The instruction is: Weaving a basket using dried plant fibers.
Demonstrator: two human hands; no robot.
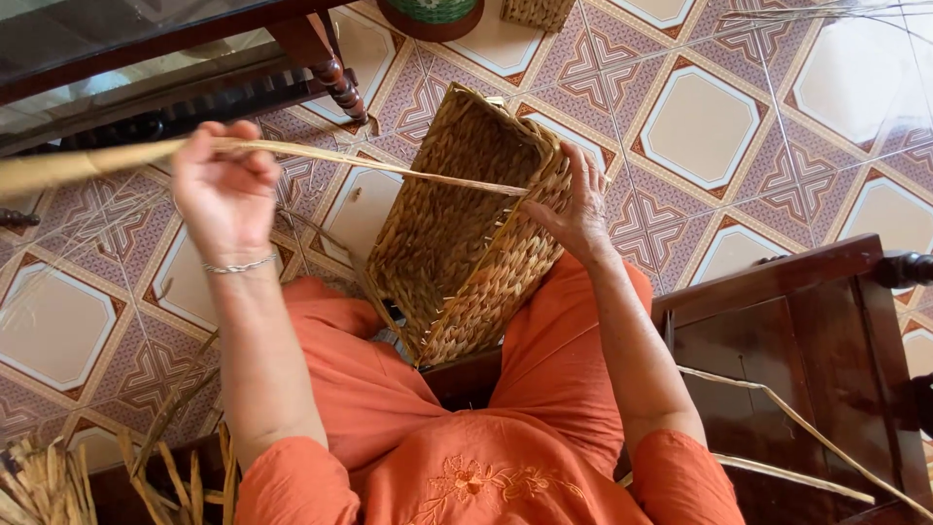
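I see left hand raised, fingers clamped on strand | strand runs taut across to basket rim | right hand grips basket's far edge, fingers closed on weave | basket sits tilted on my lap, over tiled floor | loose reeds lower left | dark wooden stool beside right arm

Your left hand hides part of the pale strand, whose far end runs off the left edge. Your right hand covers the woven basket's corner; its base sinks behind your lap.
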